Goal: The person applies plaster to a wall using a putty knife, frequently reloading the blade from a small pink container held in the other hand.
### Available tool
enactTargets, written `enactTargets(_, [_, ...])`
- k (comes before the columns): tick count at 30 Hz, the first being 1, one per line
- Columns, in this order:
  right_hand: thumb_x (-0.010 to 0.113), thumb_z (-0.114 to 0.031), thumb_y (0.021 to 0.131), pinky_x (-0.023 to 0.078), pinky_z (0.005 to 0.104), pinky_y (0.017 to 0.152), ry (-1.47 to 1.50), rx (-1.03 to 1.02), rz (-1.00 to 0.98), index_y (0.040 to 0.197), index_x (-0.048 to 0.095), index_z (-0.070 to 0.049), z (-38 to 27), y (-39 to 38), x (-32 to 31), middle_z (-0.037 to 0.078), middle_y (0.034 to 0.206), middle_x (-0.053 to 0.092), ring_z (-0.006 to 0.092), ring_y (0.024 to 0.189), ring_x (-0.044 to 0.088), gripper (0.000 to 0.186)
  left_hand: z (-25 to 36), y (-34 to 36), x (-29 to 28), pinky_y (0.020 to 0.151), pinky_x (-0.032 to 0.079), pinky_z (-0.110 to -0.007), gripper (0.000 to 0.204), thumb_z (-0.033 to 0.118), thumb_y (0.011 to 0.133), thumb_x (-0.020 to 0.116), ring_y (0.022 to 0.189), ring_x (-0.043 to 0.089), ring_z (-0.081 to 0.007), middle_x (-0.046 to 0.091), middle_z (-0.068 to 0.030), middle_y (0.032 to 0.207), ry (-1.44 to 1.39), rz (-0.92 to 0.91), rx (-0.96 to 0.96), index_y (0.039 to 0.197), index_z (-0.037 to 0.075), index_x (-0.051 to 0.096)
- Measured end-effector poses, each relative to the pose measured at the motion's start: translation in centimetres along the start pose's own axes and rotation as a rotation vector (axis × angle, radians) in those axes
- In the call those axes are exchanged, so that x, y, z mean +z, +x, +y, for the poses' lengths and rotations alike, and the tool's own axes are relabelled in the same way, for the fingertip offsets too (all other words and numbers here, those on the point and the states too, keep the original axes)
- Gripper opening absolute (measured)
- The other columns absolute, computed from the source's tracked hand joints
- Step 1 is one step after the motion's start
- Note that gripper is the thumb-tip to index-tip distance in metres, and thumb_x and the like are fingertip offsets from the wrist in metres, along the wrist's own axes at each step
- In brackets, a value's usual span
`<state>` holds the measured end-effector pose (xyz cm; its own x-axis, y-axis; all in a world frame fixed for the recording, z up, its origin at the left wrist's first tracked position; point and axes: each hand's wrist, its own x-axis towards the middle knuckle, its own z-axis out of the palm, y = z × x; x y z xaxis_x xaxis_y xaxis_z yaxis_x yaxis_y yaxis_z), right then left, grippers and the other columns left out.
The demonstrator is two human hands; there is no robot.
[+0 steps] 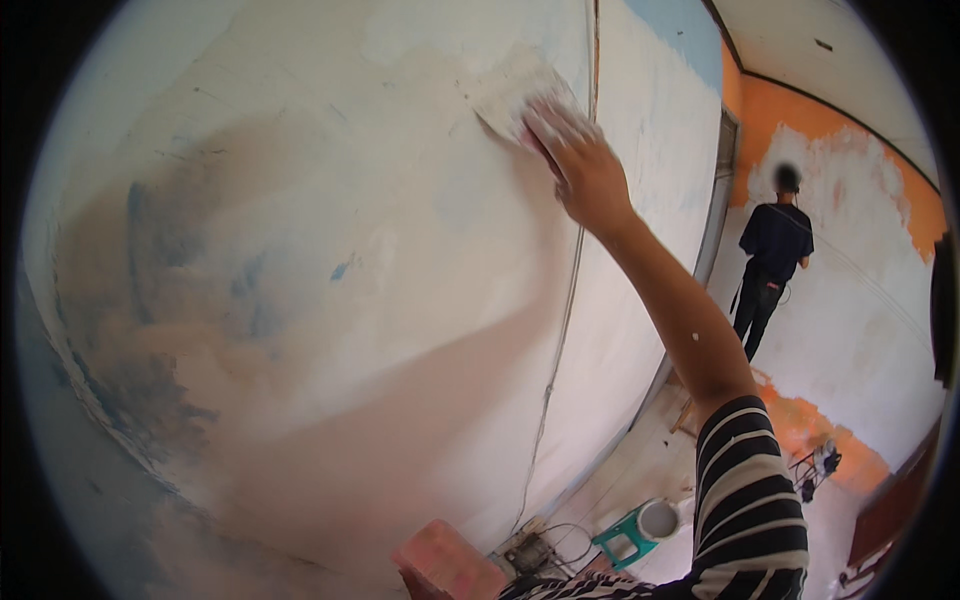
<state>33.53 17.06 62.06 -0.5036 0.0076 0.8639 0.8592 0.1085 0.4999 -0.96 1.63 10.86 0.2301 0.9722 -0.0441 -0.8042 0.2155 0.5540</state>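
My right hand point(590, 170) is raised high against the wall point(390, 230), its fingers point(545, 122) closed on a flat, pale-smeared scraper point(508, 92). The scraper lies close against the wall's upper part, just left of a thin dark upright seam point(566, 318), and white residue coats my knuckles. My left hand is out of sight, so I cannot tell how its fingers stand. Pale filler and blue patches mottle the wall. My striped sleeve point(750, 490) fills the lower right. Below, near a pink slab point(455, 562), a green stool point(617, 540) bears a round bucket point(658, 520). Farther off, a co-worker point(777, 240) faces an orange-and-white wall point(855, 215).
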Motion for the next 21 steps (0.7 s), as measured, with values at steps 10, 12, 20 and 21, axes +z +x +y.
enactTargets(10, [0.064,0.008,0.081,0.048,0.0416,0.101,0.118,0.071,0.259,0.133,0.058,-0.011,0.6,2.3,-2.2,0.010,0.136,0.062,0.0302,0.126,0.057,0.055,1.4,-1.6,0.1,0.090,0.048,-0.044,0.070,0.069,0.091,0.050,0.110,0.054,-0.0233,0.053,-0.0059,0.122,0.046,0.017,0.018,0.132,0.012,0.047])
enactTargets(12, [0.063,0.006,0.085,0.049,0.0409,0.103,0.025,0.079,0.065,0.135,0.059,-0.009,0.8,3.1,-0.8,0.009,0.135,0.062,0.0317,0.125,0.058,0.052,1.0,-1.8,0.2,0.089,0.049,-0.043,0.069,0.068,0.092,0.050,0.109,0.055,-0.0229,0.054,-0.0057,0.121,0.038,0.018,0.016,0.131,0.011,0.048])
enactTargets(20, [0.062,0.005,0.083,0.048,0.0411,0.102,0.117,0.182,0.074,0.133,0.061,-0.011,-1.5,-9.8,-2.4,0.008,0.138,0.061,0.0286,0.130,0.055,0.052,2.1,-3.7,-0.1,0.085,0.051,-0.041,0.064,0.065,0.094,0.050,0.104,0.057,-0.0213,0.056,-0.0051,0.115,0.030,0.028,0.072,0.128,0.011,0.050])
enactTargets(21, [0.061,0.008,0.081,0.049,0.0413,0.100,0.116,0.165,0.170,0.134,0.060,-0.013,-1.5,-6.8,-2.9,0.008,0.135,0.063,0.0299,0.126,0.057,0.056,2.1,-3.9,0.2,0.084,0.051,-0.041,0.064,0.065,0.094,0.050,0.103,0.058,-0.0211,0.057,-0.0050,0.115,0.035,0.036,0.075,0.127,0.010,0.051])
